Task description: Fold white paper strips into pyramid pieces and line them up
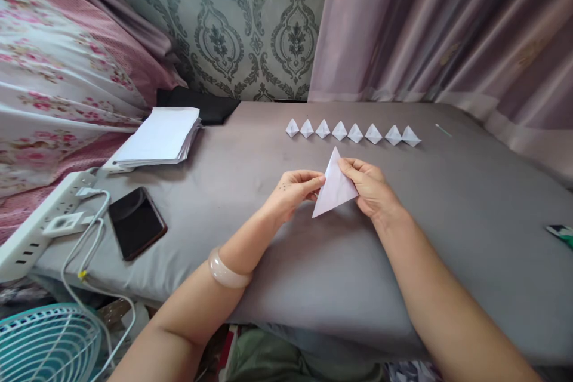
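Between my two hands is a white sheet of paper folded into a triangle (335, 188), its tip pointing away from me, held above the grey-covered table (233, 185). My left hand (298, 188) pinches its left edge between thumb and fingers. On the opposite edge, my right hand (369, 182) grips it with the thumb on top; the fingers behind are partly hidden. Beyond my hands, several small folded paper pieces (339, 131) of pointed diamond shape stand in a row across the table.
To the left lie a stack of white paper (156, 134), a black phone (136, 222) and a white power strip (49, 221) with cables. A teal fan (49, 343) stands below the table edge. A thin cotton swab-like stick (443, 130) lies back right.
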Tool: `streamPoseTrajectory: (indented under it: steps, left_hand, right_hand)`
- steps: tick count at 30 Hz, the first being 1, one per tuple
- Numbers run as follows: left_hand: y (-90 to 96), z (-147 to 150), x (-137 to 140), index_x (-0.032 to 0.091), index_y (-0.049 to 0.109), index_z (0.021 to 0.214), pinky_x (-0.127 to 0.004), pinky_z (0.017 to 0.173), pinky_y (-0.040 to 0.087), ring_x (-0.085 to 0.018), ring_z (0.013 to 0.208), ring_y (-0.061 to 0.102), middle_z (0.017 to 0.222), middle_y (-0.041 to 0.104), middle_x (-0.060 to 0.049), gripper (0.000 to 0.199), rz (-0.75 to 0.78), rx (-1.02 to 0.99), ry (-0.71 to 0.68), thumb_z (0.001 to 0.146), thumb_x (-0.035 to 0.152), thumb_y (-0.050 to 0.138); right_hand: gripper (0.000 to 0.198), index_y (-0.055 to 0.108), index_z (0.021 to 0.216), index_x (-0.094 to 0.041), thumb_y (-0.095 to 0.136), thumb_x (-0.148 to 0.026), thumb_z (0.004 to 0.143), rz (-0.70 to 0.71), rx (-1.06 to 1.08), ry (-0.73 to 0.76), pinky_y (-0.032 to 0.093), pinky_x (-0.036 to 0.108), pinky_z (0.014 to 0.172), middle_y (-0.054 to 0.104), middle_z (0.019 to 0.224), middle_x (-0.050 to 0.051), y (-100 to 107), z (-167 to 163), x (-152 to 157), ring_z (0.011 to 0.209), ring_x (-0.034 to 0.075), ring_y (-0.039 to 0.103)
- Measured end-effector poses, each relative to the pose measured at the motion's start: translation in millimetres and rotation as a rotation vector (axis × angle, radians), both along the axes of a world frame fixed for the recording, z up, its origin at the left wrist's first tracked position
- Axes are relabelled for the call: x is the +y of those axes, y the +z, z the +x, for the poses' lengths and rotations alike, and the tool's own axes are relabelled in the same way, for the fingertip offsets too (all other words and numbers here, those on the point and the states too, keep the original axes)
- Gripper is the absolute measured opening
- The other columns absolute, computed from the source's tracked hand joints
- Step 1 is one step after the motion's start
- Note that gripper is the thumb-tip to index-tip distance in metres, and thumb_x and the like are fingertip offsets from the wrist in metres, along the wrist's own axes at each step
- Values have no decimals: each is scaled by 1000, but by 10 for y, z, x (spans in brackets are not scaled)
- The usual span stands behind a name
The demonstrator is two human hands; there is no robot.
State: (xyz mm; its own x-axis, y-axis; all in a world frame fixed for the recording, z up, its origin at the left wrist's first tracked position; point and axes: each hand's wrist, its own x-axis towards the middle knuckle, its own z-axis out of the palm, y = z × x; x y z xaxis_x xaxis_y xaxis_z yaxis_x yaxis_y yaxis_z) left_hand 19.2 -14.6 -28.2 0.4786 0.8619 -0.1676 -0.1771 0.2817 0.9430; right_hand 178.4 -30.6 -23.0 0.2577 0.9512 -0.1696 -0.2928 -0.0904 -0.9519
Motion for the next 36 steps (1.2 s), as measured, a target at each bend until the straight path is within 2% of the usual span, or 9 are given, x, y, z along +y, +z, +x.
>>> streamPoseTrajectory:
  steps: [4,11,13,18,22,27,29,32,36]
  left_hand:
    - [1,-6,23,12,73,88,-24,65,44,-12,73,58,81,69,-7,21,122,108,28,72,25,70]
    - [-10,-32,53,12,72,86,-21,58,42,-10,64,56,74,67,-5,28,99,67,-112,63,29,77]
    - [-34,-14,53,11,71,82,-21,54,41,-9,59,54,68,65,-3,27,148,80,-50,64,30,75]
    - [-80,0,48,14,68,83,-21,57,44,-10,61,53,71,64,-2,13,447,266,338,75,23,62]
    - [-108,0,21,17,66,85,-22,62,45,-10,65,54,77,65,-2,17,683,473,429,75,11,54]
    - [-135,30,-14,18,64,87,-24,66,46,-11,67,56,79,64,-2,13,891,571,460,80,14,54]
    - [-131,32,-11,18,63,84,-24,66,46,-10,66,55,77,63,-2,10,908,583,495,81,15,54]
    - [-112,21,10,18,61,84,-24,65,47,-11,67,56,80,62,-3,11,851,610,558,78,12,54]
    - [-112,6,54,18,62,96,-26,67,49,-15,76,61,92,67,-6,19,606,485,485,78,21,60]
  right_hand:
    - [34,67,79,-17,79,-44,62,59,-103,26,47,23,56,65,63,-2,12,-23,-32,57,11,58]
    - [27,69,84,-18,70,-44,74,191,-341,26,48,26,63,69,77,2,23,-45,-57,67,13,61]
    - [29,70,94,-19,65,-44,78,243,-461,20,50,30,70,70,88,5,18,-52,-59,77,16,64]
    - [55,55,126,-19,65,-45,79,417,-853,-119,49,40,89,61,119,13,-28,-170,-101,106,23,59]
    - [59,54,124,-15,67,-47,76,446,-1022,-157,52,38,80,59,111,14,-86,-331,-167,91,21,61]
    - [29,62,106,-16,57,-35,84,386,-1140,-224,50,33,68,65,90,8,-123,-369,-190,69,17,61]
    - [20,64,96,-17,50,-27,86,351,-1213,-246,48,32,66,67,78,6,-139,-340,-180,65,18,62]
    - [22,66,91,-17,44,-20,87,367,-1289,-266,45,31,64,68,73,6,-168,-314,-167,67,20,63]
    - [25,65,96,-18,41,-20,89,469,-1298,-284,46,31,67,70,84,8,-176,-348,-185,74,21,65]
